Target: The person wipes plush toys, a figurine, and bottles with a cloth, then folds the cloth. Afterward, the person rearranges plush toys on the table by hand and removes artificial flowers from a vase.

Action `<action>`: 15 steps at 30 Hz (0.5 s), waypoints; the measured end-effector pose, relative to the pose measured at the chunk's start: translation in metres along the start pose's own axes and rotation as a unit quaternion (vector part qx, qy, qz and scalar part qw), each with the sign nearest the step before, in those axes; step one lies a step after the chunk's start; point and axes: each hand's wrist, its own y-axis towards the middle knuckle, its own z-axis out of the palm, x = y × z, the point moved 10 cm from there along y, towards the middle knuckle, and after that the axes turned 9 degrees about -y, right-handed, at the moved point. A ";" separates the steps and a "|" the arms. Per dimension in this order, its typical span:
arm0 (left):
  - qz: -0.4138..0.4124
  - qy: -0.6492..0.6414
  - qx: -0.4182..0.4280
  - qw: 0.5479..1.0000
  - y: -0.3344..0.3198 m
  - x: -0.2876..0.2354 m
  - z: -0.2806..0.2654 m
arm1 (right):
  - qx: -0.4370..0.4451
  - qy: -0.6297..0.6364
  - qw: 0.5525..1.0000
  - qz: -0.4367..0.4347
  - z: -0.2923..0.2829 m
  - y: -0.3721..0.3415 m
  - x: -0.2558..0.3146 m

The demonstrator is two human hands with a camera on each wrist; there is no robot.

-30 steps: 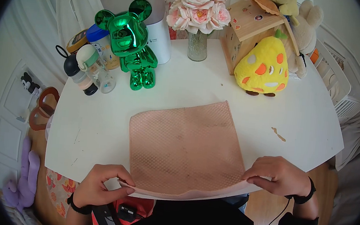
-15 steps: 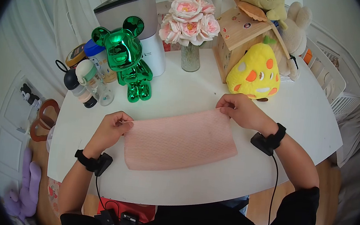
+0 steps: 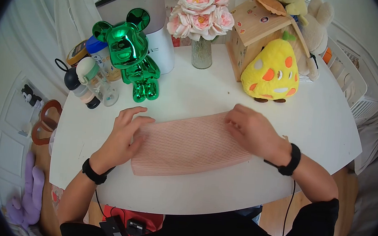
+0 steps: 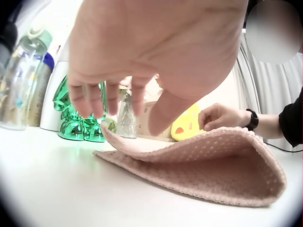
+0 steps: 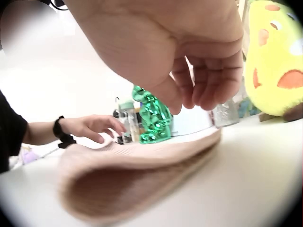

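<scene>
A pink textured cloth (image 3: 186,145) lies folded in half on the white table (image 3: 145,198), its fold toward the person. In both wrist views the cloth's upper layer (image 4: 227,139) bulges above the lower one, leaving a gap at the side. Over the cloth's left end hovers my left hand (image 3: 124,132), fingers spread and holding nothing. My right hand (image 3: 256,131) is above the far right corner, its fingers loosely bent. The right wrist view shows no cloth between that thumb and the fingers (image 5: 220,85).
Behind the cloth stand a shiny green bear figure (image 3: 133,53), a glass vase (image 3: 202,53) of pink roses, a yellow plush pear (image 3: 273,73) and a wooden house (image 3: 247,32). Bottles (image 3: 103,84) cluster at the left. A cable (image 3: 288,209) hangs from the right wrist.
Both hands carried the cloth's near edge away from the person, folding it over onto the far edge. Since half a second ago both hands have let go of its corners.
</scene>
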 end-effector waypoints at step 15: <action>-0.071 -0.133 0.275 0.949 -0.066 -0.071 0.069 | 0.086 -0.086 0.984 -0.134 0.007 -0.054 0.082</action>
